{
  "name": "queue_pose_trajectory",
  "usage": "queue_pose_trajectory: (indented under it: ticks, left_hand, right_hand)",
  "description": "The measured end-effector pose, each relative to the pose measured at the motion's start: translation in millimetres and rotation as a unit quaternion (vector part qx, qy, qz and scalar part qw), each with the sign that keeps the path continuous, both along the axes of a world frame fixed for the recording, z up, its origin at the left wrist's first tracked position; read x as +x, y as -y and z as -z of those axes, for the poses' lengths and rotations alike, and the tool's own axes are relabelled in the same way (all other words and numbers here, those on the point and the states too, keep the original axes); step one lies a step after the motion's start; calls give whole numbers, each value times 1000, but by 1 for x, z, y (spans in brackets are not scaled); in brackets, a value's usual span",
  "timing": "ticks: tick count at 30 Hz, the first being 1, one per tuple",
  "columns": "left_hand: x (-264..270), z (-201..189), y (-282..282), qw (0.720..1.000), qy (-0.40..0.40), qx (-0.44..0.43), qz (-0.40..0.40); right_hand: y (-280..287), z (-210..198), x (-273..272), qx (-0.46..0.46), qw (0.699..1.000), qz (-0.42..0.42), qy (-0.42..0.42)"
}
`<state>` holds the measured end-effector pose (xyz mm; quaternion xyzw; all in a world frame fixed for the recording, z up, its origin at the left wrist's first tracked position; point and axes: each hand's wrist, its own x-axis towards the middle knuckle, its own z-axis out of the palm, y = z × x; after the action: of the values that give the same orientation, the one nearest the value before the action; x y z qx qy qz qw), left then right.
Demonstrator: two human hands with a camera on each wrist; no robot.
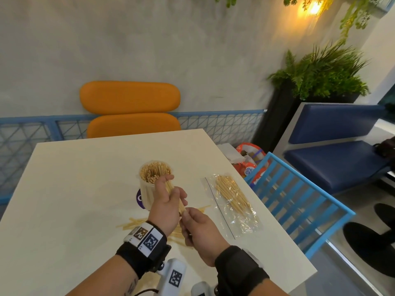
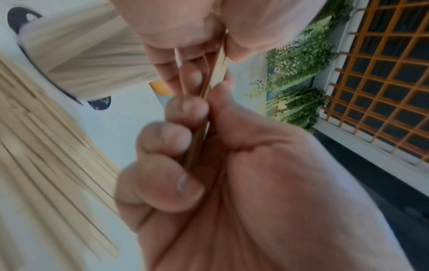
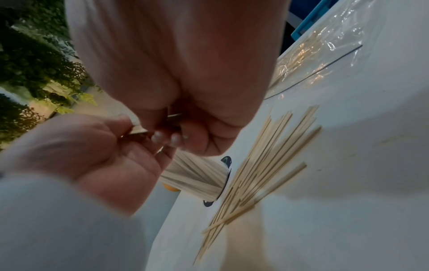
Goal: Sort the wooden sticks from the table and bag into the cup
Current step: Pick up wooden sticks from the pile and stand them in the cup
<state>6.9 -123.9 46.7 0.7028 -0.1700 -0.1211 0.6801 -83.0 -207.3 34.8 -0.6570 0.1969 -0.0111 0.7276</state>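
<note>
In both hands' grip, thin pale wooden sticks (image 1: 175,196).

The left hand (image 1: 165,207) covers the near side of the translucent white plastic cup (image 1: 147,189) packed with thin wooden sticks, so the cup's front wall and base cannot be seen from the head view. A round dark purple sticker (image 1: 140,198) on the cream tabletop (image 1: 74,189) under the cup shows only as a sliver; its white lettering cannot be read. Both wrists hide most of the loose pale wooden sticks (image 1: 132,223) scattered on the tabletop, so their number cannot be told. The small bundle of sticks (image 2: 199,135) gripped between the hands is mostly buried by fingers. Both wrist views are smeared with blur.
</note>
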Motion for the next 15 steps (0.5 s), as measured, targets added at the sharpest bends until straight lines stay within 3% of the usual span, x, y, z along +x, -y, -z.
queue_pose_trajectory:
  ticks: [7, 15]
  left_hand:
    - [14, -9, -21, 994, 76, 58, 54]
    - [76, -75, -44, 980, 165, -12, -111]
  right_hand:
    - [6, -4, 15, -19, 1000, 2, 21]
    - [17, -33, 76, -98, 993, 29, 58]
